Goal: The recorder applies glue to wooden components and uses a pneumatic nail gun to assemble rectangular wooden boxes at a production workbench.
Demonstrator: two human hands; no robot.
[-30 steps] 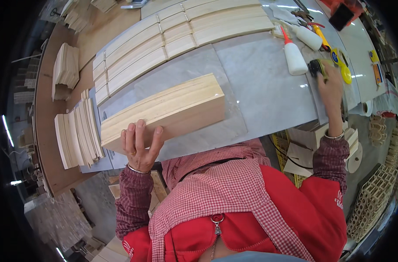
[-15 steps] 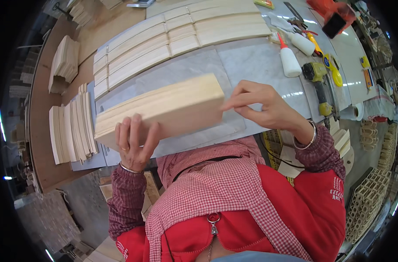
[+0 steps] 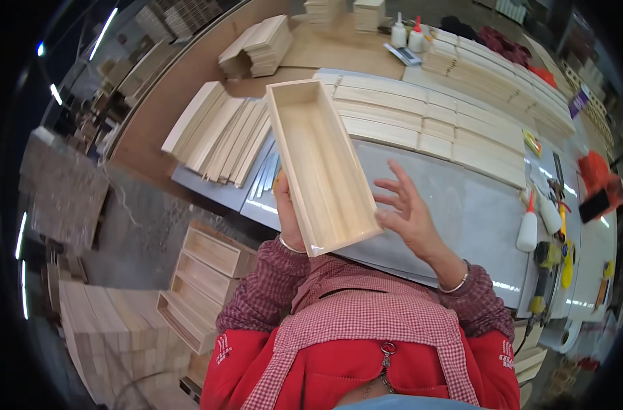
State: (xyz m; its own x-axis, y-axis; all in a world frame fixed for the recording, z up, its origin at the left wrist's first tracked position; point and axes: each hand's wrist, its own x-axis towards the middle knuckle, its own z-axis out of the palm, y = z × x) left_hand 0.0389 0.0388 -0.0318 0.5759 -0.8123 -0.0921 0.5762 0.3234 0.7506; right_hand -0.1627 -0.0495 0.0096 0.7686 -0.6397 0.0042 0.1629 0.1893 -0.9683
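An open-topped box of pale wood [image 3: 327,171], long and shallow, is held up above the front edge of the table with its bare inside facing me. My left hand [image 3: 291,217] is closed on the box's left long side, and part of its fingers is hidden behind the wall. Just off the box's lower right side is my right hand [image 3: 408,213], open, its fingers spread and holding nothing. The thumb comes close to the rim; whether it touches I cannot tell.
Thin wooden strips [image 3: 233,140] stand in a row on the table's left. Wooden panels [image 3: 427,123] lie across the back. Glue bottles [image 3: 527,229] and a power drill [image 3: 545,256] are at the right. Several finished boxes [image 3: 209,273] are stacked low at left.
The box has been turned from its closed outer side to its open inside and stands steeper. My right hand has gone from pinched fingers to spread ones. The view has swung left.
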